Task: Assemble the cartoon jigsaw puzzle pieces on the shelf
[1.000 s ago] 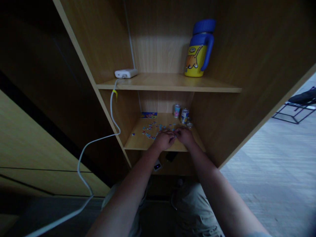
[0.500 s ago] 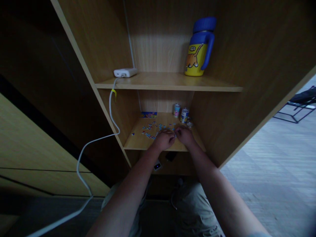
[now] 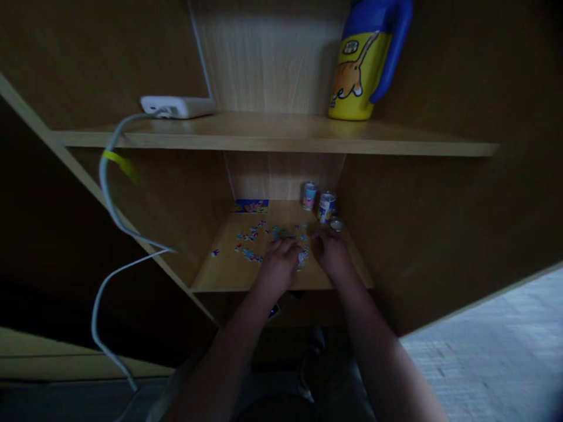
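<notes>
Blue, white and red jigsaw pieces [image 3: 249, 254] now show in the gap between the two hands, which half a second ago were almost touching. The left hand [image 3: 278, 259] has shifted left and the right hand [image 3: 331, 251] sits apart from it. The wearer's view has come closer too: the big mug [image 3: 359, 73] has lost its lid past the top edge, and the black-framed stand on the right has gone from sight.

Those pieces are tiny and knobbly, strewn in loose clusters across the middle of the lower shelf [image 3: 222, 274], with one lone piece [image 3: 215, 253] off to the left. The left hand lies over some of them, fingers bent; the right curls near their right side. Whether either pinches a piece, I can't tell.

Pale wood grain runs along the shelf. At its far left lies a bright picture card [image 3: 251, 206]; at the far right stand a pink-and-blue can [image 3: 309, 197] and a blue-and-white can [image 3: 326, 207], a round silvery lid [image 3: 336, 225] just nearer. Above, a white box [image 3: 180, 108] trails a cable [image 3: 103, 287] down the left side. Grey floor [image 3: 505, 351] spreads at right.
</notes>
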Action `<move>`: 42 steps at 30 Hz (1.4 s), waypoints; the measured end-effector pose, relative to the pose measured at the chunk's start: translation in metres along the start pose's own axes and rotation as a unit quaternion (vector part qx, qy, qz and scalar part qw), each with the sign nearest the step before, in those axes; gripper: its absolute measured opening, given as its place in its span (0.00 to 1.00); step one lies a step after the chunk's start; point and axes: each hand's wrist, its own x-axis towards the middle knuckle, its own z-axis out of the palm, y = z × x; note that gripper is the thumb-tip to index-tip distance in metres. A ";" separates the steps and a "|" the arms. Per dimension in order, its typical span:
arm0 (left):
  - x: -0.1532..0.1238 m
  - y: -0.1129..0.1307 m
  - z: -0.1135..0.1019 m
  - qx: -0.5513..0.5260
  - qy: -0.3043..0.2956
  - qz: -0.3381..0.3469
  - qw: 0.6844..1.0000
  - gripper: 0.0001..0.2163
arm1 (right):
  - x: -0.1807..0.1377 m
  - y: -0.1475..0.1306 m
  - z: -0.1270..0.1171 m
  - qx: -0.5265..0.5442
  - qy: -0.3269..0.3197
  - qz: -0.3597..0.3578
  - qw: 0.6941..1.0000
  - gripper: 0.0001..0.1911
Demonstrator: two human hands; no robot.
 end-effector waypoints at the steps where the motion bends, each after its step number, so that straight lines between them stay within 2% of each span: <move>1: -0.001 0.000 0.000 0.003 0.002 -0.001 1.000 0.11 | -0.002 0.000 -0.002 -0.005 -0.003 -0.001 1.000 0.13; 4: -0.002 0.000 0.000 0.005 -0.007 0.004 1.000 0.13 | -0.006 -0.003 -0.008 -0.013 -0.012 0.000 1.000 0.13; 11: 0.007 -0.001 0.010 -0.007 -0.074 0.029 0.997 0.18 | -0.007 -0.010 -0.013 -0.003 -0.063 -0.037 0.997 0.14; 17: 0.004 -0.002 0.006 -0.025 -0.113 0.038 0.993 0.19 | -0.005 -0.015 -0.012 0.012 -0.083 -0.044 0.995 0.15; 23: 0.004 -0.002 0.006 -0.026 -0.091 0.034 0.995 0.17 | 0.004 -0.023 -0.015 0.017 -0.043 0.018 0.999 0.09; 26: 0.004 0.002 0.002 -0.007 -0.077 0.032 0.996 0.16 | 0.004 -0.024 -0.018 0.007 -0.050 0.029 0.998 0.08; 30: 0.000 0.008 -0.008 0.009 -0.107 0.030 0.994 0.08 | 0.002 -0.024 -0.020 0.002 -0.073 0.036 0.997 0.06; 34: -0.003 0.010 -0.012 0.017 -0.124 0.031 0.992 0.07 | 0.002 -0.025 -0.020 0.012 -0.083 0.041 0.996 0.02; 42: 0.000 0.011 -0.008 0.014 -0.135 0.019 0.991 0.05 | 0.004 -0.024 -0.021 0.047 -0.090 0.024 0.994 0.03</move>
